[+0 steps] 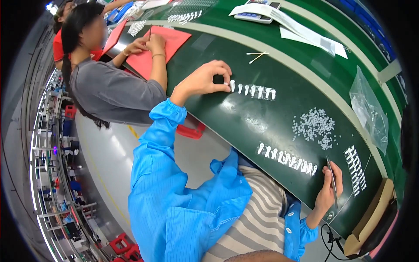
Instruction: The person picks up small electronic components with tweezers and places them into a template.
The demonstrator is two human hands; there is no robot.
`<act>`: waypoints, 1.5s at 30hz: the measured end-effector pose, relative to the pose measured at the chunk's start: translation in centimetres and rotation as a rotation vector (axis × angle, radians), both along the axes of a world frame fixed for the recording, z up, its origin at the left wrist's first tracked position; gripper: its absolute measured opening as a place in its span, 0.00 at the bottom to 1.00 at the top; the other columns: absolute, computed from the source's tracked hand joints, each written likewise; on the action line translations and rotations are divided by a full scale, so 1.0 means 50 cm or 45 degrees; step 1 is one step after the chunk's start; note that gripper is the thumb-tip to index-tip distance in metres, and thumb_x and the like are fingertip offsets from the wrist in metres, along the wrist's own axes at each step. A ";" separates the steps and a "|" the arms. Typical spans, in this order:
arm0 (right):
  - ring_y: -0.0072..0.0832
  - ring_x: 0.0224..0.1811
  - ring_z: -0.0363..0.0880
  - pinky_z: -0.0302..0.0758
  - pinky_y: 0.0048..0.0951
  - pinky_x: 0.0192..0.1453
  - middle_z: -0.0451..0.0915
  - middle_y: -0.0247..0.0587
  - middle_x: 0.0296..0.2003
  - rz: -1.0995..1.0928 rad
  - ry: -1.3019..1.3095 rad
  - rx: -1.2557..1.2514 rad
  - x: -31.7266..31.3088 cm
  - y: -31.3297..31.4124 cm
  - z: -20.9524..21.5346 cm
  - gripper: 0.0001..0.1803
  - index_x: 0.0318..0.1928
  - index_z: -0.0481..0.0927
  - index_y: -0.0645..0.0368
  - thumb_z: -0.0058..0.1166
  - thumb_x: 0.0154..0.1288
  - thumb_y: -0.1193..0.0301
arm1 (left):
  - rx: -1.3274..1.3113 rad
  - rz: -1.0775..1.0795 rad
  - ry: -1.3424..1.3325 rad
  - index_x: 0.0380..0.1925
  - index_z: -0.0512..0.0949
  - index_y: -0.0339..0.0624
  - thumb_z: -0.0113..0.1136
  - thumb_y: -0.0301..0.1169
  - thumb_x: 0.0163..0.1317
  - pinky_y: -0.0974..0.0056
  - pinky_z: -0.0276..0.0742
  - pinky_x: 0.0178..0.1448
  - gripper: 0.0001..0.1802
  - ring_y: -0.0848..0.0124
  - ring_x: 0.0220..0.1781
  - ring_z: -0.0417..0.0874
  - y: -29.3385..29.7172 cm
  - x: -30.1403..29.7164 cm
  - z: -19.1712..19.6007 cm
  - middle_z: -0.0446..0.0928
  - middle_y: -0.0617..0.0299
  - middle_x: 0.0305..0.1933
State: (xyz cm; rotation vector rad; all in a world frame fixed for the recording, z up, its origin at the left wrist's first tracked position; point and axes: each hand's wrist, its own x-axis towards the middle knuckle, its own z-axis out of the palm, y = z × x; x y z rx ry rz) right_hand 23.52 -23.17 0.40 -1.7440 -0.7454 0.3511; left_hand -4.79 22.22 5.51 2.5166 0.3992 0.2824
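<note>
My left hand is closed in a pinch at the left end of a row of small white parts. Thumb and fingertip meet on a small white part there, partly covered by the fingers. Near the table's right end, my right hand grips metal tweezers, tips up and away from me. Beside those tips ends a second row of white parts, close to the table edge. Beyond them lies a scattered pile of tiny translucent pieces. More white parts stand in lines to the right.
Cotton swabs lie on the dark green table. A clear plastic bag and paper strips are along the far side. A cardboard box borders the right end. On my left, a co-worker works over a red sheet.
</note>
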 end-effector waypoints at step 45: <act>0.28 0.48 0.90 0.84 0.25 0.54 0.89 0.45 0.47 0.282 -0.058 -0.122 0.015 0.089 0.048 0.12 0.53 0.87 0.67 0.64 0.72 0.79 | 0.176 -0.300 -0.157 0.58 0.84 0.42 0.78 0.36 0.56 0.51 0.73 0.66 0.29 0.54 0.63 0.78 -0.377 0.140 -0.057 0.82 0.57 0.62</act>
